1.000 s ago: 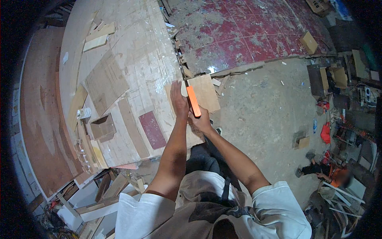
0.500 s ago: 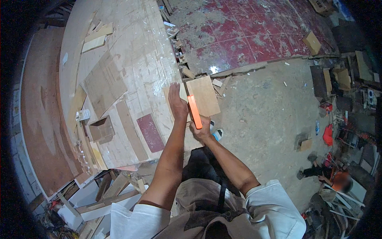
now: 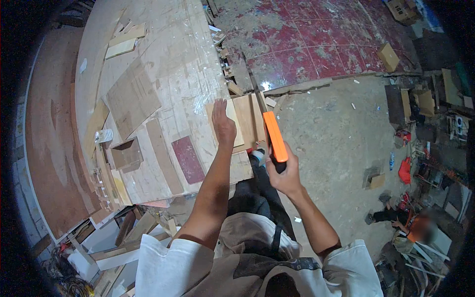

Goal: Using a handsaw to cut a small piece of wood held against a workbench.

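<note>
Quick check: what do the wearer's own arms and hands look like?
Both arms have loose, short white sleeves: left sleeve, right sleeve. Below them, the left hand and right hand are bare; no gloves or watch show.

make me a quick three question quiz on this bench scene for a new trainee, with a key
1. Which hand holds the orange-handled saw?
2. True or false: the dark red board lies on the floor.
3. How is the left hand held? a) in a fist b) stretched out c) around the saw

Key:
1. The right hand.
2. False: the dark red board lies on the table.
3. b
</note>
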Tool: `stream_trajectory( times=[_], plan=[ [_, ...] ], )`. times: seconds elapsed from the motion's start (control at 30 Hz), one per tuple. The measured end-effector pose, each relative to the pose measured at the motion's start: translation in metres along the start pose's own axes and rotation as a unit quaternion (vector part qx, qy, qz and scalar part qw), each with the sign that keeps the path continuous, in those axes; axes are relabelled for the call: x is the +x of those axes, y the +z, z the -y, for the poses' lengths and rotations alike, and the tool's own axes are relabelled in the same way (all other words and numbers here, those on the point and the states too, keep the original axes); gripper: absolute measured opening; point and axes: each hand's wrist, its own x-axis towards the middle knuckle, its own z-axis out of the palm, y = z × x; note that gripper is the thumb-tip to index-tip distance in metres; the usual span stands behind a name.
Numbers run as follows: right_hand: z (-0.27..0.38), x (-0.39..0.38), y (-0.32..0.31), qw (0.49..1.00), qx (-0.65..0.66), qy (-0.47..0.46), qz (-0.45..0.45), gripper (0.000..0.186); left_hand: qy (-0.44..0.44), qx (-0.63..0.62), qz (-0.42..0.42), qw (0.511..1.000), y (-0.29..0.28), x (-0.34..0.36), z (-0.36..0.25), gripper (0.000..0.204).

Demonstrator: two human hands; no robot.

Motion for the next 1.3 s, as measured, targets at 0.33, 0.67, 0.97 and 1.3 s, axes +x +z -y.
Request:
stream_trajectory(
  times=[0.33,0.67,0.97,1.3],
  plan=[
    [0.053,0.001,-0.006,0.99,-0.033,0.1,0.091,0.019,-0.049,0.013,0.021,0.998,0.004,-0.001,0.004,0.055],
    [0.041,-0.017,0.023,0.992,-0.041,0.065,0.1,0.04,-0.066,-0.023,0.012,0.997,0.009,-0.003,0.003,0.054],
    [0.05,-0.027,0.03,0.983,-0.018,0.147,0.107,0.025,-0.02,-0.025,0.01,0.999,0.01,-0.004,0.008,0.06],
    [0.138,-0.038,0.009,0.967,0.051,0.157,0.195,0.044,0.009,-0.028,-0.004,1.0,0.012,-0.002,0.0,0.058]
  ],
)
